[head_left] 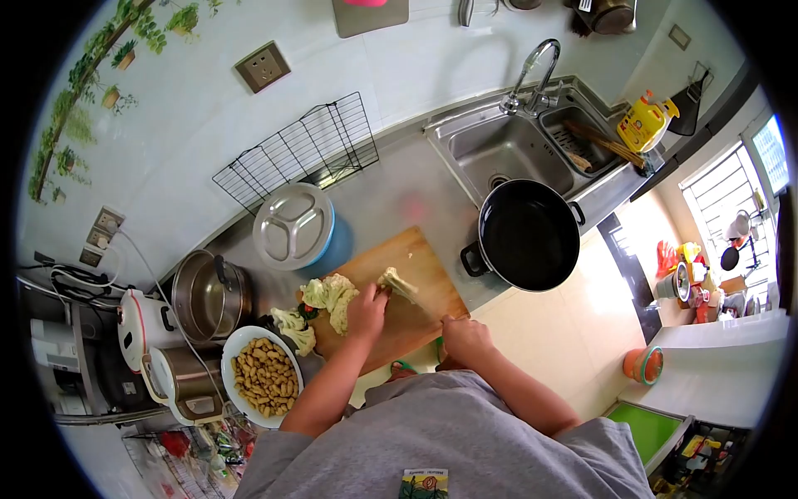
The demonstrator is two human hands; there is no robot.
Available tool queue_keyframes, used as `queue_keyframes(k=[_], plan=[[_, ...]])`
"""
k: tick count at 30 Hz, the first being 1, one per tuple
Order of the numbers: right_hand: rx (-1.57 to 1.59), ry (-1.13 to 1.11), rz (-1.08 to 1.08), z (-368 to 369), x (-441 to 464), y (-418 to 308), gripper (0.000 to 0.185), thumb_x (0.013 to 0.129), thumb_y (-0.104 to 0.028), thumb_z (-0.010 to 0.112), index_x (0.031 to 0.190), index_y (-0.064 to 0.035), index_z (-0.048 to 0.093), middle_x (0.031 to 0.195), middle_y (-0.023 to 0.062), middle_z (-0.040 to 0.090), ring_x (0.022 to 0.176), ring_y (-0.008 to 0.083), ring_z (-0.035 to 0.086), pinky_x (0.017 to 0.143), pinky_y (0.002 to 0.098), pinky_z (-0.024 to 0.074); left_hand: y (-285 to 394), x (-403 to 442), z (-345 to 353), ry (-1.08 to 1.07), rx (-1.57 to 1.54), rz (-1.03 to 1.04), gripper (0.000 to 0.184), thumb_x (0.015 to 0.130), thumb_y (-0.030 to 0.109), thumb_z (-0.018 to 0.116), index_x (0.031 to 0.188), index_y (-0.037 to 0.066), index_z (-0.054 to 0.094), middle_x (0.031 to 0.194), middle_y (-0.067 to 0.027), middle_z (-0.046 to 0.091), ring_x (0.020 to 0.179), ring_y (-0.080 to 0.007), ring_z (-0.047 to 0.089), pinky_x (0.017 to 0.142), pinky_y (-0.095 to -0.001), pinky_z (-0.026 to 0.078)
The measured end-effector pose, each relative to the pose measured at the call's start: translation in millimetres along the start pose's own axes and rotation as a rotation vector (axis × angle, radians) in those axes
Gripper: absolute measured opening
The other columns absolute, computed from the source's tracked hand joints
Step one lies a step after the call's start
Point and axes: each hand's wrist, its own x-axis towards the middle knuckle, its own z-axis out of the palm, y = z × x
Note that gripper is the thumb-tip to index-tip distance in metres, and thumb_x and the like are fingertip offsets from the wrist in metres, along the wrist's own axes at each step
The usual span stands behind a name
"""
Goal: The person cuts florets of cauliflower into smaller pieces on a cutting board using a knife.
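My left hand point(366, 313) is closed on a cauliflower floret point(400, 284) with a thick stem, over the wooden cutting board point(416, 246). My right hand point(467, 340) is a fist at the board's right edge, wrapped round a knife point(427, 308). Its blade points towards the floret and shows only faintly against the wood. Larger cauliflower pieces point(339, 301) lie on the board's left side, beside my left hand. More cauliflower point(293, 328) rests just off the board to the left, near a small dark and red item I cannot make out.
A white bowl of peanuts point(235, 343), a steel pot point(179, 293) and a rice cooker point(137, 324) stand left. Behind the board are a divided steel plate point(283, 237) on a blue bowl and a wire rack point(291, 150). A black pan point(529, 237) overlaps the sink point(478, 158) at right.
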Motion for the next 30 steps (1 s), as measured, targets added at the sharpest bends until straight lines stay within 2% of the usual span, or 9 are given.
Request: queue_keyframes(k=[2,6,8,11,15,20,24,26,30], plan=[[0.038,0.019,0.028,1.2,0.7,-0.7,0.025,0.093,-0.018,0.044,0.109,-0.0048,0.058,0.09,0.0214,0.069,0.084,0.0386,0.068,0.072,0.0501,0.0537,1.6,-0.3,-2.4,-0.02,0.013,-0.018,0.014,0.077,0.007,0.067,0.091,0.009,0.07,0.095,-0.0074,0.062,0.079,-0.0296,0.063,0.065,-0.0412,0.05],[0.152,0.059,0.032,7.3,-0.3,16.3,0.027,0.095,-0.025,0.043,0.108,-0.0076,0.059,0.09,0.0216,0.069,0.084,0.0409,0.067,0.074,0.0518,0.0526,0.5,-1.0,0.3,0.057,-0.009,0.026,0.009,0.079,0.01,0.068,0.088,0.01,0.07,0.092,-0.0084,0.059,0.074,-0.0279,0.062,0.06,-0.0412,0.049],[0.217,0.121,0.044,8.7,-8.6,26.5,0.03,0.095,-0.032,0.045,0.107,-0.0102,0.061,0.088,0.0224,0.068,0.082,0.0422,0.066,0.074,0.053,0.0517,2.3,-1.1,1.4,0.017,-0.019,-0.044,0.015,0.074,0.006,0.071,0.089,0.009,0.07,0.094,-0.0067,0.061,0.08,-0.0288,0.063,0.066,-0.0407,0.05],[0.243,0.127,0.086,8.2,-20.1,33.6,0.031,0.094,-0.034,0.048,0.109,-0.0108,0.061,0.087,0.0228,0.068,0.081,0.0417,0.066,0.075,0.0524,0.0517,5.5,-1.4,-4.2,0.037,-0.035,-0.011,0.017,0.075,0.006,0.071,0.091,0.008,0.07,0.097,-0.0076,0.06,0.082,-0.0288,0.063,0.068,-0.0406,0.05],[0.219,0.106,0.123,-2.0,-26.9,29.4,0.031,0.094,-0.034,0.049,0.112,-0.0118,0.061,0.086,0.0221,0.068,0.081,0.0409,0.066,0.074,0.0514,0.0521,7.7,-3.2,-6.5,0.003,-0.046,-0.038,0.019,0.075,0.005,0.07,0.094,0.008,0.07,0.102,-0.009,0.06,0.085,-0.0293,0.063,0.07,-0.0408,0.051],[0.075,0.186,-0.011,-7.9,-14.5,16.4,0.029,0.096,-0.031,0.048,0.113,-0.0128,0.061,0.08,0.0196,0.069,0.077,0.038,0.068,0.07,0.05,0.0532,5.5,-1.3,-3.6,0.004,-0.04,-0.038,0.021,0.076,0.005,0.069,0.097,0.008,0.071,0.106,-0.0105,0.06,0.087,-0.0309,0.063,0.072,-0.0414,0.051],[0.03,0.202,-0.018,-9.3,-4.9,11.0,0.029,0.096,-0.03,0.047,0.114,-0.0129,0.061,0.08,0.0183,0.069,0.074,0.0372,0.068,0.067,0.0498,0.0537,5.7,-2.2,-5.0,-0.011,-0.072,-0.071,0.022,0.076,0.004,0.069,0.098,0.008,0.071,0.104,-0.0107,0.06,0.086,-0.0311,0.063,0.071,-0.0418,0.051],[0.029,0.232,0.006,-10.9,-3.7,10.8,0.028,0.095,-0.031,0.047,0.112,-0.0128,0.062,0.079,0.0184,0.069,0.073,0.0377,0.068,0.065,0.0498,0.0537,5.4,-4.5,-5.4,0.008,-0.074,-0.034,0.017,0.078,0.008,0.064,0.094,0.008,0.07,0.1,-0.0111,0.058,0.081,-0.0304,0.061,0.067,-0.043,0.049],[-0.012,0.19,0.031,-9.3,2.3,21.5,0.028,0.095,-0.03,0.046,0.109,-0.0111,0.062,0.078,0.0189,0.069,0.073,0.0382,0.068,0.066,0.0501,0.0538,7.5,-8.0,-6.6,0.01,-0.08,-0.05,0.017,0.076,0.007,0.064,0.093,0.008,0.069,0.101,-0.0105,0.057,0.083,-0.0299,0.061,0.069,-0.0418,0.049]])
